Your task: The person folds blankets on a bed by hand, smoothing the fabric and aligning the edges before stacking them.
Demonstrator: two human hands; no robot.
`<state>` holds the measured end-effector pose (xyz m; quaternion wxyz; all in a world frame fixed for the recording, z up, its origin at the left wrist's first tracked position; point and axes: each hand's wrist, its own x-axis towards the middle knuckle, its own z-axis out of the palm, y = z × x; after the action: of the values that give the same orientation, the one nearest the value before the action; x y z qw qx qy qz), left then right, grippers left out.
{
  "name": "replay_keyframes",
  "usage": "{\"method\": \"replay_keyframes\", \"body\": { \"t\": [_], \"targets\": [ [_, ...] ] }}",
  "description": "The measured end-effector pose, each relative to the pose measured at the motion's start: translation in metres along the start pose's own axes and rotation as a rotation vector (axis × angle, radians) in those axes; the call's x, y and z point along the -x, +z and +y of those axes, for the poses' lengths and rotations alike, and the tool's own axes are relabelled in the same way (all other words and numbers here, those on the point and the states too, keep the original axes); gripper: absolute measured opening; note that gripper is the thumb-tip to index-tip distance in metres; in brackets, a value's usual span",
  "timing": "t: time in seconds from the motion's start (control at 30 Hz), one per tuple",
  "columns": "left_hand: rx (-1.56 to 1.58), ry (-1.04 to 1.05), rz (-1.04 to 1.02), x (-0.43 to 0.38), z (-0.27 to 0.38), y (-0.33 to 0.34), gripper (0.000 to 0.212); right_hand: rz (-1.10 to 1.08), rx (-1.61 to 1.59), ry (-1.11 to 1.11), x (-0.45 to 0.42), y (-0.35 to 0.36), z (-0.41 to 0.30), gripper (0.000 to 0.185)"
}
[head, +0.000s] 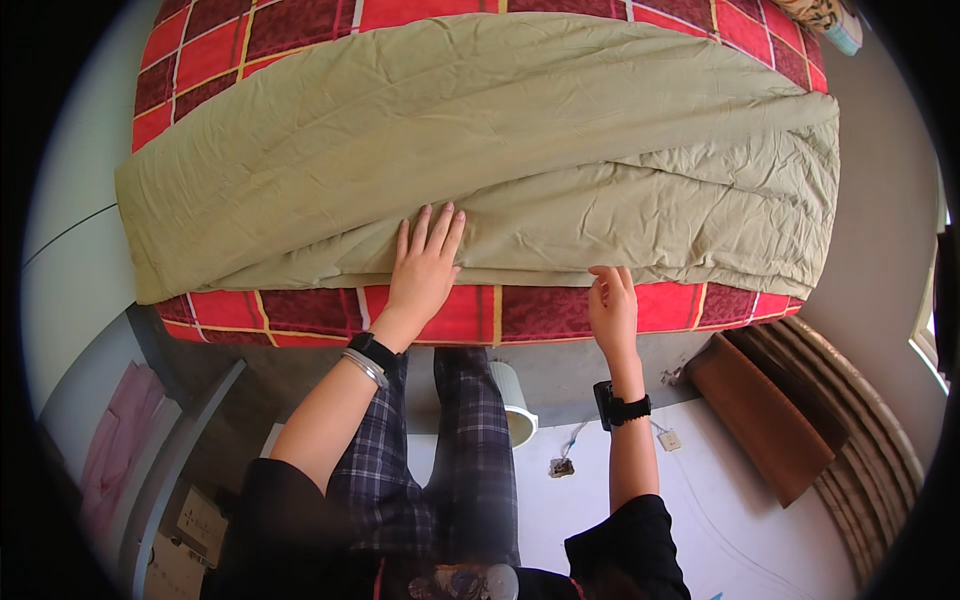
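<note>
A wrinkled olive-green cloth, apparently a sheet or cover point(420, 142), lies folded in a long band across a bed with a red and maroon plaid cover point(300, 37). My left hand point(426, 270) rests flat on the cloth near its front edge, fingers spread and pointing away from me. To the right, my right hand point(613, 304) is at the cloth's front edge with its fingers curled; whether it pinches the fabric is not clear. Layers of the cloth overlap unevenly at the right end.
Below the bed's front edge stands a light bucket point(514, 405) by my legs. A brown board or mat point(765, 420) and a rolled or folded striped mat point(862, 450) lean at the right. Pink cloth point(120, 442) lies at the left. A patterned bundle point(817, 22) sits at the far right corner.
</note>
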<state>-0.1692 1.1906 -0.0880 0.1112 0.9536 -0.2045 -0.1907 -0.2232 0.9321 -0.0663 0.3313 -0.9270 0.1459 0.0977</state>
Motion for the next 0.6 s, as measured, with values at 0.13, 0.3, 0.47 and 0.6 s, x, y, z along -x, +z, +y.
{"method": "replay_keyframes", "body": {
  "t": [0.13, 0.3, 0.47, 0.6],
  "targets": [
    [0.023, -0.017, -0.002, -0.003, 0.0, 0.002, 0.073, 0.066, -0.029, -0.033, -0.043, -0.014, 0.016, 0.014],
    [0.059, -0.034, -0.004, -0.006, -0.005, 0.006, 0.071, 0.176, -0.489, 0.174, -0.112, -0.024, 0.011, 0.03],
    [0.02, -0.047, -0.027, -0.01, -0.008, 0.014, 0.07, 0.263, -1.052, 0.443, -0.174, -0.037, 0.012, 0.053],
    [0.003, -0.054, -0.035, -0.014, -0.009, 0.012, 0.067, 0.355, -0.925, 0.595, -0.203, -0.041, 0.014, 0.055]
  ]
}}
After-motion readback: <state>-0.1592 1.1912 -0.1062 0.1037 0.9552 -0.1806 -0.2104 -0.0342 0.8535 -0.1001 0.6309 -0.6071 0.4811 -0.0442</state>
